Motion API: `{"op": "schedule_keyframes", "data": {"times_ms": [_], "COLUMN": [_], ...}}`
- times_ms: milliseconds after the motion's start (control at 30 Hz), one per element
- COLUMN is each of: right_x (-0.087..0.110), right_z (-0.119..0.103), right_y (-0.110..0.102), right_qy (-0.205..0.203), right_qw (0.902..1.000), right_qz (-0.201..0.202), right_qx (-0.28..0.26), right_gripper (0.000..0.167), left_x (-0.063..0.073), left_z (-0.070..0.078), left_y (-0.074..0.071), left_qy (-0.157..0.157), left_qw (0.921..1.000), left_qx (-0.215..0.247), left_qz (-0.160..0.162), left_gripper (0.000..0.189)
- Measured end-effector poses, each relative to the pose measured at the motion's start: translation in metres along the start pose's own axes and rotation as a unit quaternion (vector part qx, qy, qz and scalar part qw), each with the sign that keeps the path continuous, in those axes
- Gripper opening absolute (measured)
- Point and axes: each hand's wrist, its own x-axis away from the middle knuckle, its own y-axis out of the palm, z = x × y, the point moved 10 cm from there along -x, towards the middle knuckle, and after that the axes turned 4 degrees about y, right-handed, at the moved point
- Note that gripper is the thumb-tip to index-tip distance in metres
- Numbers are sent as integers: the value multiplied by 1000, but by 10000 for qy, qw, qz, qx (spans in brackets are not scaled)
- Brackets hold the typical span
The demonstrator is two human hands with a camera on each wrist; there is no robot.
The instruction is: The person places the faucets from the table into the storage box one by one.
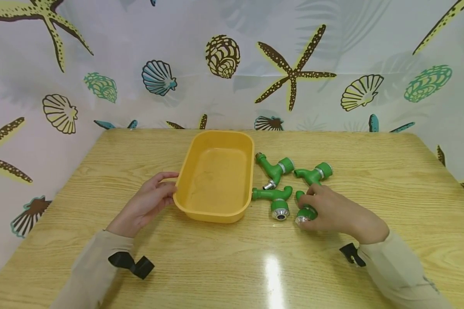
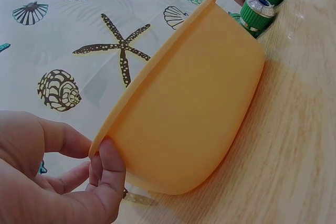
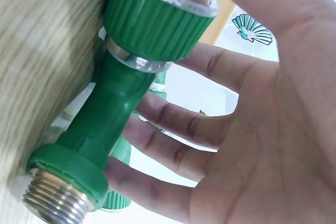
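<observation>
My left hand (image 1: 147, 201) pinches the left rim of a yellow plastic basin (image 1: 218, 180), which stands on the table with nothing in it. The left wrist view shows thumb and fingers on either side of that rim (image 2: 152, 72). To the basin's right, my right hand (image 1: 338, 212) grips a green plastic tap (image 3: 113, 98) lying against the tabletop. Its thumb presses the silver end of the ribbed knob (image 3: 157, 24), and the fingers curl round the far side. The brass threaded end (image 3: 58, 198) sticks out free. My palm hides most of this tap in the head view.
More green taps lie close by: one with a metal spout tip (image 1: 270, 185) behind, one beside the basin's wall (image 1: 280, 206), one farther right (image 1: 321, 171). The wooden table (image 1: 201, 266) ends at a shell-patterned cloth (image 1: 201, 98). Black straps (image 1: 131, 264) hang at both wrists.
</observation>
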Motion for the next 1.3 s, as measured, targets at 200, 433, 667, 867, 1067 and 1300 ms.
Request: {"op": "schedule_keyframes", "data": {"times_ms": [200, 433, 667, 867, 1067, 1300], "right_x": [0, -1, -1, -1, -1, -2], "right_z": [2, 1, 2, 2, 2, 2], "right_y": [2, 4, 3, 2, 2, 2], "right_qy": [70, -16, -87, -124, -87, -46], "right_qw": [9999, 9999, 9998, 9996, 9995, 9992], "right_qz": [-120, -114, -65, -69, -107, -163], "right_qx": [-36, -88, -174, -235, -290, -350], "right_gripper": [32, 27, 25, 24, 24, 24], "left_x": [0, -1, 0, 0, 0, -1], "left_z": [0, -1, 0, 0, 0, 0], "left_y": [0, 0, 0, 1, 1, 1], "left_qy": [15, 63, 81, 88, 72, 93], "left_qw": [10000, 10000, 10000, 9999, 10000, 9999], "left_qx": [4, 47, 13, -14, 21, 29], "left_qz": [-3, -13, -41, -48, -63, -76], "left_gripper": [45, 44, 44, 44, 46, 46]}}
